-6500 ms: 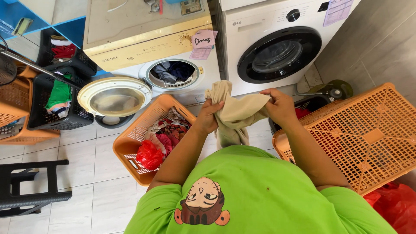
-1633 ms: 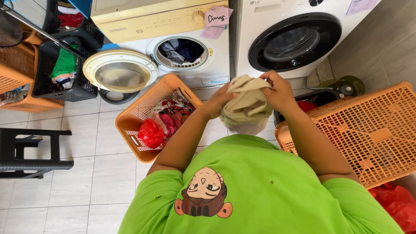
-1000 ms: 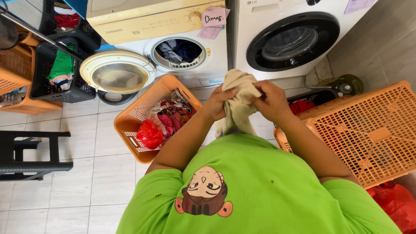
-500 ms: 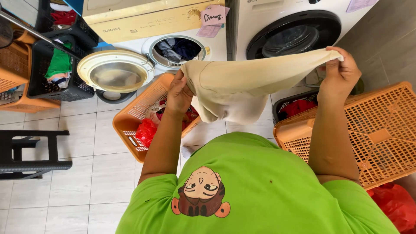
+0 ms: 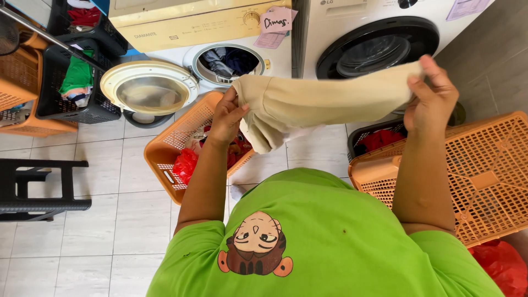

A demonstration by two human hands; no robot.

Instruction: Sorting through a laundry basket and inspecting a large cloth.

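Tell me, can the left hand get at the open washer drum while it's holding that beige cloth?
Probably yes: the left hand grips the beige cloth just below the open drum, with nothing between them.

Both hands stretch a beige garment taut: the left hand pinches one end, the right hand the other, above an orange laundry basket on the tiled floor.
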